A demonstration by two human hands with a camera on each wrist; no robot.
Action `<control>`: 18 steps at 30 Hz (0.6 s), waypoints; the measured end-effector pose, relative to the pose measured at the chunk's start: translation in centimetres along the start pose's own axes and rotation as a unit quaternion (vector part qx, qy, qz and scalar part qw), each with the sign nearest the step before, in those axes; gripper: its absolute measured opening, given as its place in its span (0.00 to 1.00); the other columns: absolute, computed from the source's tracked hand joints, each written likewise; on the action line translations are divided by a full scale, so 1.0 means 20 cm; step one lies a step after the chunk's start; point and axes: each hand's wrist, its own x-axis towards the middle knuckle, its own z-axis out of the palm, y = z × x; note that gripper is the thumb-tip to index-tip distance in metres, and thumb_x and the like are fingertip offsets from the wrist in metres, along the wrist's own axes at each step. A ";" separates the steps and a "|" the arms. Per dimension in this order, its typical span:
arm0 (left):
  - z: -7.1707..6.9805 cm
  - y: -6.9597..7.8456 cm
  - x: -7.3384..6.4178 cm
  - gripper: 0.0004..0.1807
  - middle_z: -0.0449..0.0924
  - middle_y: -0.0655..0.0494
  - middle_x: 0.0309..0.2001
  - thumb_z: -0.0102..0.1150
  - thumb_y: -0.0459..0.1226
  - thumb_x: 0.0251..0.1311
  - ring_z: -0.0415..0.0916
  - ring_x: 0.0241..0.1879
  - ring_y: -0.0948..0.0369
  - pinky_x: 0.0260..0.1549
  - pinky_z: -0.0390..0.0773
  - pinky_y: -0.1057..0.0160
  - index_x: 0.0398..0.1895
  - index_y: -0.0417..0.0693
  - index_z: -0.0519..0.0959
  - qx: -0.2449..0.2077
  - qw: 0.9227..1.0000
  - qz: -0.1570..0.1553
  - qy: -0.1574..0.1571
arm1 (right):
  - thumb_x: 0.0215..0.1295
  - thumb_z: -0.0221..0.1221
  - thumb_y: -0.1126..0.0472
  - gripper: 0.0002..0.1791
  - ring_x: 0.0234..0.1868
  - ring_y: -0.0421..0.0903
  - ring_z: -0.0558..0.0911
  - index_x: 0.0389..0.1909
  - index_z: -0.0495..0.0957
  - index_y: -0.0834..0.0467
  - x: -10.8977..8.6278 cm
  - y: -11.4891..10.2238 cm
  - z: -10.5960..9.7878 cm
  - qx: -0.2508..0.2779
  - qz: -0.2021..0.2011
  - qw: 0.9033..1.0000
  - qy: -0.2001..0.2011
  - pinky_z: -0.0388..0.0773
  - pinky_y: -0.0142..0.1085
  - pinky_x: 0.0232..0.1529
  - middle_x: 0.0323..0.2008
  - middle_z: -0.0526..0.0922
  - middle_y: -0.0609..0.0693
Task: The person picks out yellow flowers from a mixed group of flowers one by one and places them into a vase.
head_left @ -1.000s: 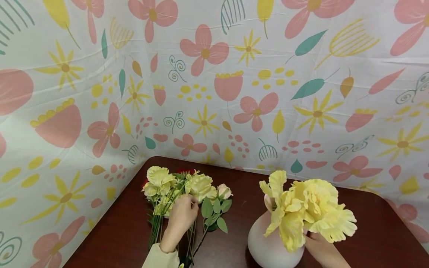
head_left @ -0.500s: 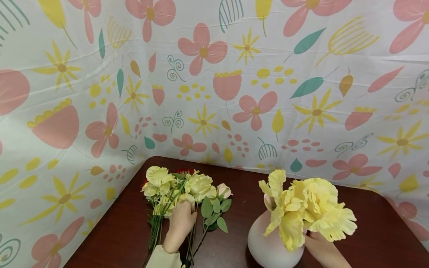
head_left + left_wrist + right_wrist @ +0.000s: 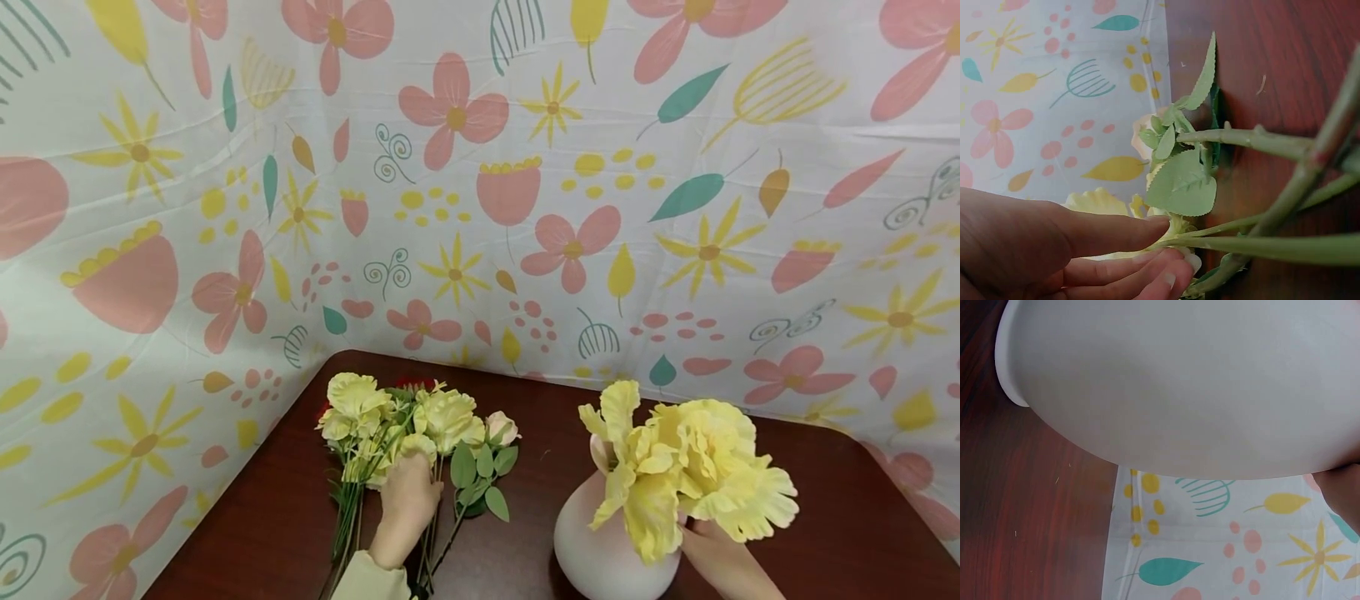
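Left hand [image 3: 411, 500] pinches stem [image 3: 1266, 248] among flowers [image 3: 450, 417] on table [image 3: 525, 525]; well apart, right hand [image 3: 716, 552] at vase [image 3: 611, 542], grip hidden, can't tell if clamped. Picking step, I judge; next move calls for easing stem clear of crossing stems [image 3: 1291, 194].

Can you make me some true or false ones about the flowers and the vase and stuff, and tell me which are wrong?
1. The pale vase has yellow flowers in it. True.
2. The left grip is touching the vase. False: the left grip is among the loose flowers on the table.
3. The right grip is touching the vase. True.
4. A pale pink flower lies on the table near green leaves. True.
5. The cloth behind the table is plain. False: it has pink and yellow shapes all over.
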 end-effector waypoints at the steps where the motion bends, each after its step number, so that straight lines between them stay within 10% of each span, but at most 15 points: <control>1: 0.00 0.00 0.00 0.27 0.54 0.61 0.08 0.71 0.31 0.51 0.54 0.10 0.64 0.10 0.52 0.69 0.09 0.51 0.61 -0.001 1.000 -0.001 0.000 | 0.74 0.35 0.35 0.47 0.65 0.70 0.62 0.71 0.44 0.73 0.00 0.00 0.00 0.002 -0.005 1.000 0.001 0.74 0.51 0.52 0.68 0.53 0.77; 18: -0.01 0.01 0.00 0.35 0.42 0.64 0.12 0.67 0.27 0.53 0.45 0.12 0.66 0.13 0.47 0.70 0.10 0.55 0.49 -0.049 0.999 0.004 0.001 | 0.76 0.37 0.39 0.43 0.67 0.66 0.59 0.72 0.42 0.72 0.02 0.00 0.01 0.004 -0.032 0.999 0.011 0.72 0.51 0.55 0.69 0.50 0.75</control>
